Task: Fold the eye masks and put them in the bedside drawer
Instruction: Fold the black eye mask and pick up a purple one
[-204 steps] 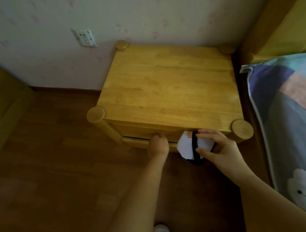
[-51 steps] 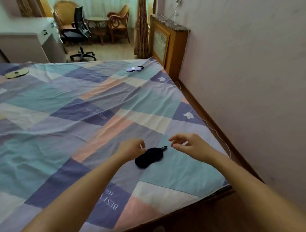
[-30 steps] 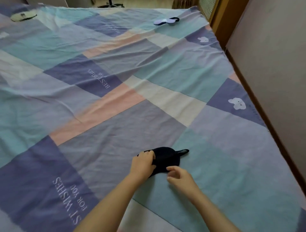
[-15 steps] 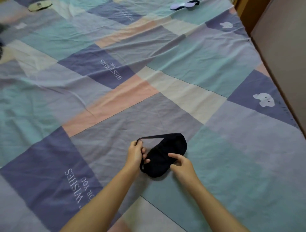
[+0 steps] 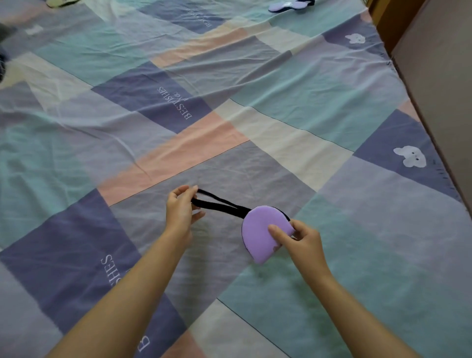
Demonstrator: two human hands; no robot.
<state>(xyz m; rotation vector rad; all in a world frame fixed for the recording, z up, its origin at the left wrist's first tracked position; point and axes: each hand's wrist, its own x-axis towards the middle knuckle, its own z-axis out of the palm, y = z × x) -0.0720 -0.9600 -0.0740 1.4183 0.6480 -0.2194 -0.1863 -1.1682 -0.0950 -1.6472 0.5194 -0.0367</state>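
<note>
An eye mask (image 5: 258,231), folded in half with its purple inner side showing, hangs just above the patchwork bedspread (image 5: 319,107). My right hand (image 5: 296,239) pinches the folded pad at its right edge. My left hand (image 5: 182,210) pinches the black elastic strap (image 5: 219,204) and holds it stretched out to the left. A second, pale purple eye mask (image 5: 290,4) lies at the far edge of the bed, and a yellowish one (image 5: 60,2) at the far left. The bedside drawer is out of view.
The bed's right edge (image 5: 439,163) runs along a plain wall (image 5: 444,64), with a narrow gap between them. A wooden piece of furniture (image 5: 383,18) stands at the far right corner. Something dark (image 5: 2,66) lies at the left edge of the bed.
The mask was black side up and flat on the bed; it is now folded purple side out and lifted. My left hand has pulled the strap out to the left.
</note>
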